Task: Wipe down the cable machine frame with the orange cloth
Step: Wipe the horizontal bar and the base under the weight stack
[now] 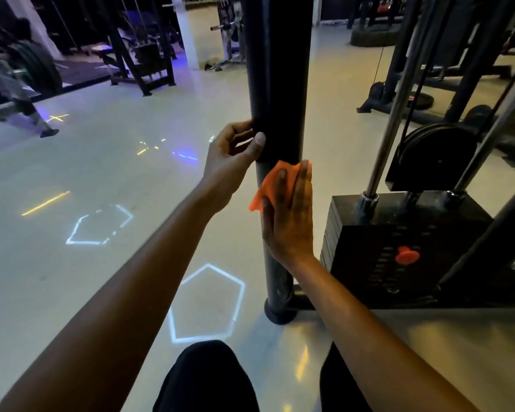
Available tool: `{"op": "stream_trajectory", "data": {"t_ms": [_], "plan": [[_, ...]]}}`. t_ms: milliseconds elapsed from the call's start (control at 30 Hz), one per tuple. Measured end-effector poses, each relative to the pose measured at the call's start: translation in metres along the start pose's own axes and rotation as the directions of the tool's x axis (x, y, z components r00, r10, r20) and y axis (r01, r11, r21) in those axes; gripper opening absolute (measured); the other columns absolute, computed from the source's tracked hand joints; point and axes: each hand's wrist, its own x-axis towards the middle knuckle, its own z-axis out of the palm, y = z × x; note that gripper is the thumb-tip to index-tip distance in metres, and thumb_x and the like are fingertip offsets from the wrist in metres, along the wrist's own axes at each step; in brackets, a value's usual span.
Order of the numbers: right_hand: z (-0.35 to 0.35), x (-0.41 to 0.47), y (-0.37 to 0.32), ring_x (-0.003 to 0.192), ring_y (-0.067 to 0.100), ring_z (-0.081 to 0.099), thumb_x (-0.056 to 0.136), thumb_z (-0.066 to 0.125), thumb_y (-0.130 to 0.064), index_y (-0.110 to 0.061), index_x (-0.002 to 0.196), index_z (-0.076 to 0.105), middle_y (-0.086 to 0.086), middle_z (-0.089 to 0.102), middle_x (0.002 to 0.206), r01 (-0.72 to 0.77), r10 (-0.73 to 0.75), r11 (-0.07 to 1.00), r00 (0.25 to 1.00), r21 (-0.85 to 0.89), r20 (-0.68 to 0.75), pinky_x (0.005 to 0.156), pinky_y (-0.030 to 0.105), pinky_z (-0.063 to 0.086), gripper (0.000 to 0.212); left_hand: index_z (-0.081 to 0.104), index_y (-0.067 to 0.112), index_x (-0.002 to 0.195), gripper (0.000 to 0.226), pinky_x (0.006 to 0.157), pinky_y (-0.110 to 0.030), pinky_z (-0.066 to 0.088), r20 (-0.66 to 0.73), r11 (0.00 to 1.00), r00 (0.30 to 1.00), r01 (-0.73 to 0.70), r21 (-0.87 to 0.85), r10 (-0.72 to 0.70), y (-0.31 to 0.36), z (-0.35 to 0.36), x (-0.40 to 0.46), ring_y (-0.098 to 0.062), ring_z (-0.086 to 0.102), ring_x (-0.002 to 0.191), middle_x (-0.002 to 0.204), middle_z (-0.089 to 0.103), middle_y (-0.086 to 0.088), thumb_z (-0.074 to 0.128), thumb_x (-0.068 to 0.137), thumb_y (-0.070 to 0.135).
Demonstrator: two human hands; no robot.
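Two hands of mine are on the black round upright post of the cable machine frame (275, 84), which runs down the middle of the frame from the top edge to its round foot on the pale glossy floor (101, 173). My left hand (231, 162) sits just left of centre, thumb and curled fingertips clasping the left side of the post where the thick upper sleeve ends. My right hand (289, 215), just below and right of it, lies flat with straight fingers, pressing the thin orange cloth (266, 185) against the narrower lower part of the post; the cloth peeks out above my fingertips and hangs in a corner to the left of my hand. To the right of the post, in the lower right of the frame, stands the black stack of weight plates (399, 233) with an orange selector pin (406, 254) in its front, and two shiny steel guide rods (399, 114) rise from its top. My dark-trousered knees (208, 379) fill the bottom centre.
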Motion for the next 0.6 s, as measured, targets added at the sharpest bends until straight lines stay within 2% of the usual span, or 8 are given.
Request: {"op": "stream_trajectory", "data": {"t_ms": [133, 233, 300, 400, 500, 600], "plan": [[0.016, -0.072, 0.03, 0.167, 0.045, -0.001, 0.113, 0.058, -0.028, -0.034, 0.171, -0.019, 0.021, -0.014, 0.179, -0.093, 0.09, 0.996, 0.985, 0.01, 0.149, 0.127, 0.069, 0.024, 0.096, 0.059, 0.003, 0.143, 0.042, 0.102, -0.033, 0.056, 0.008, 0.999, 1.0, 0.027, -0.026, -0.027, -0.023, 0.004, -0.011, -0.022, 0.069, 0.125, 0.135, 0.071, -0.013, 0.07, 0.105, 0.018], [0.018, -0.059, 0.026, 0.167, 0.046, 0.0, 0.113, 0.057, -0.029, -0.03, 0.171, -0.021, 0.026, -0.009, 0.178, -0.069, 0.065, 0.997, 0.992, 0.03, 0.105, 0.131, 0.065, 0.02, 0.096, 0.059, 0.005, 0.144, 0.047, 0.107, -0.038, 0.056, 0.009, 1.0, 1.0, 0.024, -0.015, -0.024, -0.033, 0.003, -0.014, -0.023, 0.068, 0.129, 0.138, 0.07, -0.012, 0.072, 0.102, 0.021], [0.019, -0.035, 0.019, 0.167, 0.046, -0.001, 0.114, 0.056, -0.031, -0.022, 0.171, -0.015, 0.026, -0.01, 0.177, -0.047, 0.046, 0.998, 0.998, 0.045, 0.033, 0.132, 0.062, 0.02, 0.091, 0.057, 0.007, 0.146, 0.051, 0.111, -0.043, 0.054, 0.032, 1.0, 0.999, 0.029, 0.004, -0.029, -0.041, 0.0, -0.015, -0.025, 0.066, 0.133, 0.142, 0.068, -0.011, 0.073, 0.101, 0.026], [0.025, -0.028, 0.024, 0.166, 0.048, 0.001, 0.115, 0.053, -0.033, -0.025, 0.172, -0.014, 0.027, -0.007, 0.177, -0.023, 0.024, 0.999, 1.0, 0.036, -0.019, 0.132, 0.062, 0.021, 0.088, 0.058, 0.01, 0.147, 0.054, 0.112, -0.045, 0.053, 0.058, 0.999, 0.997, 0.049, 0.004, -0.049, -0.057, 0.001, -0.021, -0.024, 0.065, 0.133, 0.141, 0.069, -0.009, 0.072, 0.1, 0.034], [0.033, -0.061, 0.041, 0.165, 0.051, 0.003, 0.113, 0.057, -0.032, -0.027, 0.171, -0.018, 0.026, -0.009, 0.178, 0.021, -0.022, 1.0, 1.0, 0.01, 0.023, 0.131, 0.064, 0.022, 0.095, 0.058, 0.01, 0.147, 0.054, 0.11, -0.039, 0.054, 0.053, 0.997, 0.996, 0.074, 0.004, -0.074, -0.073, 0.005, -0.029, -0.018, 0.067, 0.125, 0.136, 0.071, -0.007, 0.069, 0.101, 0.034], [0.044, -0.094, 0.053, 0.165, 0.051, 0.003, 0.112, 0.061, -0.03, -0.029, 0.171, -0.02, 0.021, -0.017, 0.178, -0.003, 0.005, 1.0, 0.996, -0.018, 0.089, 0.127, 0.069, 0.023, 0.1, 0.059, 0.01, 0.147, 0.052, 0.105, -0.035, 0.054, 0.038, 0.995, 0.994, 0.104, -0.002, -0.104, -0.086, 0.006, -0.036, -0.012, 0.068, 0.117, 0.129, 0.072, 0.0, 0.068, 0.101, 0.034]]}}
